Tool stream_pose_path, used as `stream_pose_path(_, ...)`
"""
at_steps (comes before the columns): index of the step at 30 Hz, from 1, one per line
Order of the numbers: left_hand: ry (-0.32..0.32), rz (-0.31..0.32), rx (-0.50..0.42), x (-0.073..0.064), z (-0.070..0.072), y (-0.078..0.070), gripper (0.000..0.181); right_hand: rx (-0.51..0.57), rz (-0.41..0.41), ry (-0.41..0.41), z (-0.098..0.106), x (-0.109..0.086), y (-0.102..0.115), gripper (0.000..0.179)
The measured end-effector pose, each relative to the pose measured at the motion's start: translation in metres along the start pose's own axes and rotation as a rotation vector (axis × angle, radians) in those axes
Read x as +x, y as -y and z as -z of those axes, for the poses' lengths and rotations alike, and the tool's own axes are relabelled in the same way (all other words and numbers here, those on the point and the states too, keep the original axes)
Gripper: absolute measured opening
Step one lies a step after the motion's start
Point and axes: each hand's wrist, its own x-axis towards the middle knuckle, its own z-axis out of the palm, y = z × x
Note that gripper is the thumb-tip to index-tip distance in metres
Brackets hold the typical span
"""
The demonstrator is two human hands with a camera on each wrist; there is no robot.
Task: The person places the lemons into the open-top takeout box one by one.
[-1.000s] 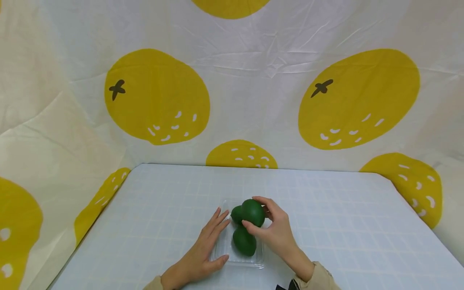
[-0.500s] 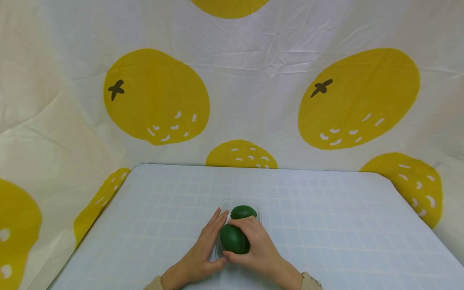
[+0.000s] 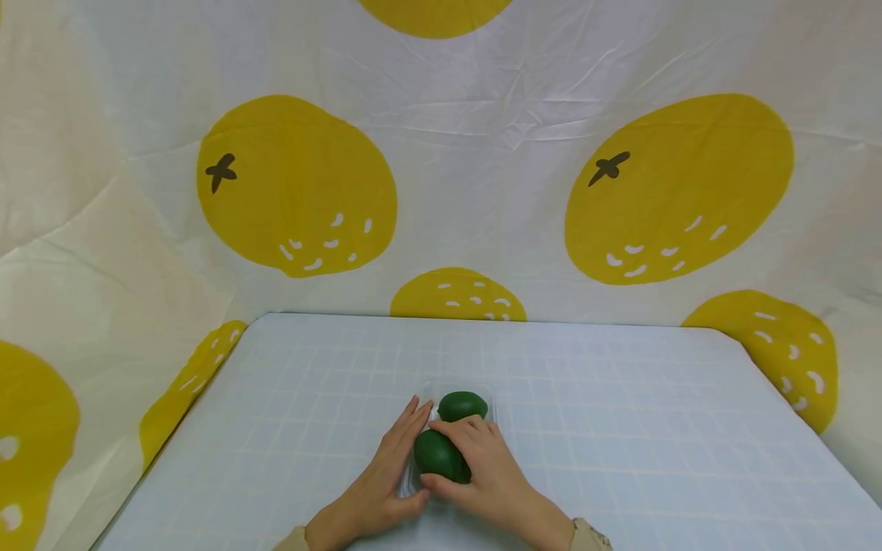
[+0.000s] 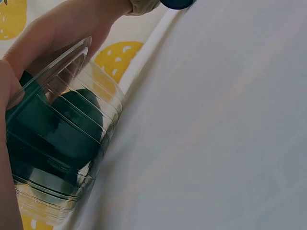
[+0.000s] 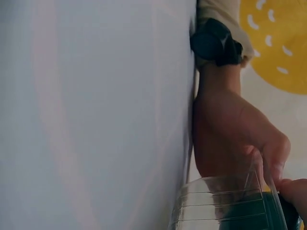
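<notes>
A clear plastic container (image 3: 408,487) stands in front of me on the table. One dark green, smooth oval fruit (image 3: 462,405) lies at its far end. My right hand (image 3: 485,474) grips a second such fruit (image 3: 436,453) in the container's near half, thumb on the near side and fingers over the far side. Part of a third green fruit (image 3: 465,471) shows beneath it. My left hand (image 3: 381,478) rests along the container's left side, fingers straight, thumb at the near corner. Green fruit (image 4: 79,127) shows through the ribbed wall in the left wrist view.
A pale blue checked cloth (image 3: 654,428) covers the table. Behind and at the sides hangs a white curtain (image 3: 482,176) printed with large yellow fruits. A dark wrist device (image 5: 216,40) sits at the left sleeve in the right wrist view.
My right hand has brought its green fruit from over the far end to the near left part of the container, uncovering the far fruit. My left hand has stayed in place.
</notes>
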Motion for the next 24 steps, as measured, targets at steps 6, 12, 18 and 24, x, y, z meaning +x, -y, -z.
stream_pose_path(6,-0.006,-0.012,0.010,0.0002,-0.0005,-0.0001,0.087,0.028,0.015,-0.025,0.0000,-0.0007,0.0003,0.044)
stream_pose_path(12,-0.011,-0.024,0.029,-0.0001,-0.0006,0.0007,0.087,0.035,0.020,-0.023,0.0004,0.0009,0.0017,0.044)
stream_pose_path(18,-0.004,-0.003,0.047,0.0004,-0.0002,-0.0001,0.087,0.011,-0.004,0.011,0.0008,0.0019,0.0034,0.045)
stream_pose_path(24,0.003,0.007,0.054,0.0002,-0.0006,-0.0010,0.086,0.005,-0.080,0.051,0.0010,0.0007,0.0041,0.052)
